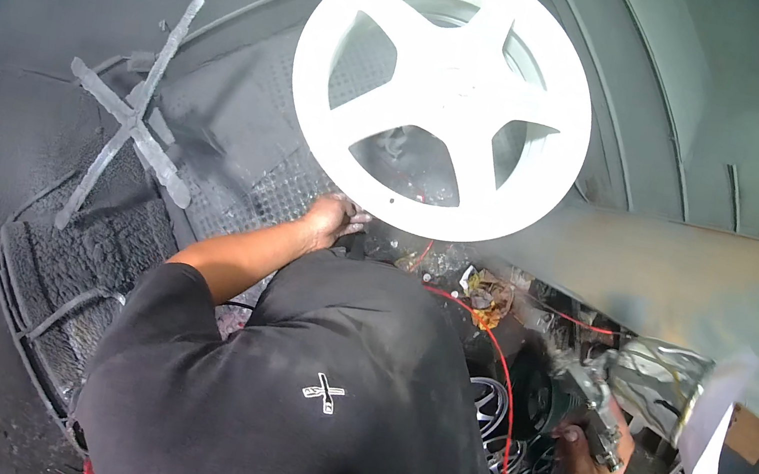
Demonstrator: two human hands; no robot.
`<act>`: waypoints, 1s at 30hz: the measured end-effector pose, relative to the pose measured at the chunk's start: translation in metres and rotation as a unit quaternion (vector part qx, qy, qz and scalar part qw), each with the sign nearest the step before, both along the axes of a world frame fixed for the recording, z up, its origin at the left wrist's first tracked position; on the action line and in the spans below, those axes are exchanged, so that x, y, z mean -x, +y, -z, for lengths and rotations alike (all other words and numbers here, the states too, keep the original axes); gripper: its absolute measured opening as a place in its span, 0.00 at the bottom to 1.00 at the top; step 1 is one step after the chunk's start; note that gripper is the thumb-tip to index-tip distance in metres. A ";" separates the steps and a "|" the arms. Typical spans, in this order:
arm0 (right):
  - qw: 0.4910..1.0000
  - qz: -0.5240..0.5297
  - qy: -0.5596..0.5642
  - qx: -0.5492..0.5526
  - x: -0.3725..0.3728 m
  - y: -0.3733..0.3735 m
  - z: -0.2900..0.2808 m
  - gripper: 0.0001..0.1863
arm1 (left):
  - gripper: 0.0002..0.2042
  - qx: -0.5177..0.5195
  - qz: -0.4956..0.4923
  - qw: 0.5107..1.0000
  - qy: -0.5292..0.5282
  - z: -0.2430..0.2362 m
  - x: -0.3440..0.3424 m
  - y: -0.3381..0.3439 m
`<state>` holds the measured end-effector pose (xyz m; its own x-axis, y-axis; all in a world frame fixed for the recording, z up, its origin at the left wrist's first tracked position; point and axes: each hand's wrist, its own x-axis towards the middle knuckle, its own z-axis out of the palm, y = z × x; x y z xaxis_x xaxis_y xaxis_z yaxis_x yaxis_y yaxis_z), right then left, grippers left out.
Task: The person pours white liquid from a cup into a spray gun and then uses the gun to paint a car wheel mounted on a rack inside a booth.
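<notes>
A white five-spoke wheel rim (468, 80) stands raised in front of me, its face turned up toward me. Just below its near left edge is my left hand (334, 219), fingers curled in; whatever they hold, if anything, is hidden. Off to the right, low beside my body, my right hand (586, 461) is closed around a metal spray gun (594, 392). The gun is well apart from the wheel rim.
A grey-coated cross-shaped stand (132, 124) rises at the left, over a dark shaggy mat (92, 252). A red hose (505, 361) runs along my right side. Dark wheels (487, 405), crumpled foil (665, 374) and a white sheet (709, 427) are at the right.
</notes>
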<state>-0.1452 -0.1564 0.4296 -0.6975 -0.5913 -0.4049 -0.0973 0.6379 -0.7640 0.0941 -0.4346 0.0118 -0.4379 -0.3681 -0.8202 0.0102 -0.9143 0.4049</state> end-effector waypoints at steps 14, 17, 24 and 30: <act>0.973 -0.120 0.119 0.157 -0.004 -0.108 0.038 0.28 | 0.14 0.263 0.440 0.857 -0.057 0.037 -0.056 -0.045; 0.973 -0.007 0.185 0.141 -0.004 -0.108 0.034 0.30 | 0.21 0.260 0.549 0.786 -0.112 0.022 -0.067 -0.053; 0.973 0.120 0.139 0.141 0.005 -0.068 0.047 0.28 | 0.26 0.196 0.576 0.788 -0.096 0.040 -0.069 -0.058; 0.977 0.150 0.012 0.150 0.008 -0.014 0.109 0.28 | 0.27 0.234 0.772 0.590 -0.026 0.080 -0.004 -0.031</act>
